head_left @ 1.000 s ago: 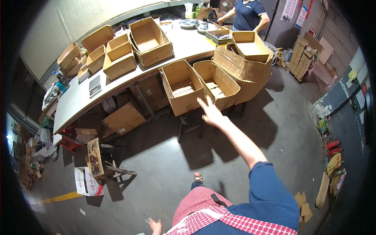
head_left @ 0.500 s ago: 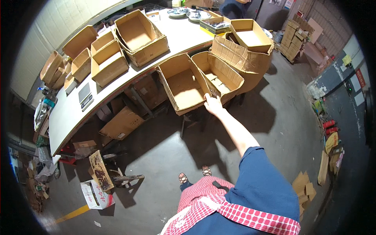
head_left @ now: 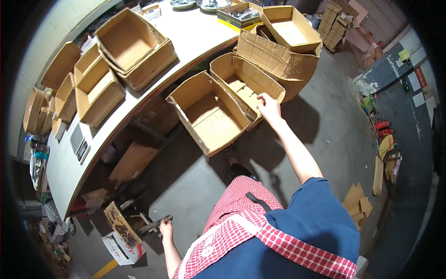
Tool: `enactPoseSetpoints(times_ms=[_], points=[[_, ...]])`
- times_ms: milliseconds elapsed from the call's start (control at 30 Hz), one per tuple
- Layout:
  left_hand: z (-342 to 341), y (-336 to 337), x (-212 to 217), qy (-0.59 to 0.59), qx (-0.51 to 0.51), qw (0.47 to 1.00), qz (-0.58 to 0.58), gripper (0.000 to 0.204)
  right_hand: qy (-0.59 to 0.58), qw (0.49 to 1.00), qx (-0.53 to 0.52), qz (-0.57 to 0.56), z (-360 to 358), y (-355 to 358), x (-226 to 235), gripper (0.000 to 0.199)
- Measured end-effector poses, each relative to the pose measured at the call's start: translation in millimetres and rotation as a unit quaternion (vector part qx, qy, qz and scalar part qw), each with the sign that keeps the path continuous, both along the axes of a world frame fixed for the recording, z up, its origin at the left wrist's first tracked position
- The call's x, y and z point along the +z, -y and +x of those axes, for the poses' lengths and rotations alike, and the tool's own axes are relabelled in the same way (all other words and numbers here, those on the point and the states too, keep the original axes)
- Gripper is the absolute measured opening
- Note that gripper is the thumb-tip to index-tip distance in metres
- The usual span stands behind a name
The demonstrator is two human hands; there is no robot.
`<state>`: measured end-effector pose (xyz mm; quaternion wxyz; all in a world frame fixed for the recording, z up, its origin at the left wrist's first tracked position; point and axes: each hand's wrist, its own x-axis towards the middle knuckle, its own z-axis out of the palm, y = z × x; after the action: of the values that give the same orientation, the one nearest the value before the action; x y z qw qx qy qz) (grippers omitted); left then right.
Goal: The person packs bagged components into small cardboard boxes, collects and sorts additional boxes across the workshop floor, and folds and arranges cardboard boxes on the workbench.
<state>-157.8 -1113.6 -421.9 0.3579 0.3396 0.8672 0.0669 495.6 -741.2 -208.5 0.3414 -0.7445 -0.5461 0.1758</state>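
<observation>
My right hand is at the near rim of a brown cardboard box, its fingers bent over the edge and closed on it. Pale scraps lie in the bottom of this box. Against its left side stands a second open cardboard box, with nothing but its bare bottom showing inside. Low on the left, my left hand hangs with its fingers loosely apart and holds nothing that I can see. In the picture it overlaps the leg of a wooden stool; whether they touch, I cannot tell.
A long white table curves along the left, bearing several cardboard boxes and a small scale. Beyond my right hand, a large worn carton carries a shallow box. A white box stands on the floor by the stool.
My right hand has shifted from the rim between the two boxes to the right box's near rim. My left hand has come into view. The view has moved closer to the boxes.
</observation>
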Motion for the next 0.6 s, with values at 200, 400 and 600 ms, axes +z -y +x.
enactPoseSetpoints(times_ms=[200, 400, 600], points=[[187, -245, 104, 0.330, 0.120, 0.924, 0.152, 0.042, 0.133, 0.954, 0.042, -0.264, 124, -135, -124, 0.029], [329, -349, 177, 0.261, -0.049, 0.949, 0.168, 0.053, 0.108, 0.840, 0.090, -0.524, 144, -201, -229, 0.070], [341, -356, 175, 0.103, -0.031, 0.987, 0.118, 0.062, 0.106, 0.913, 0.021, -0.394, 123, -204, -271, 0.063]])
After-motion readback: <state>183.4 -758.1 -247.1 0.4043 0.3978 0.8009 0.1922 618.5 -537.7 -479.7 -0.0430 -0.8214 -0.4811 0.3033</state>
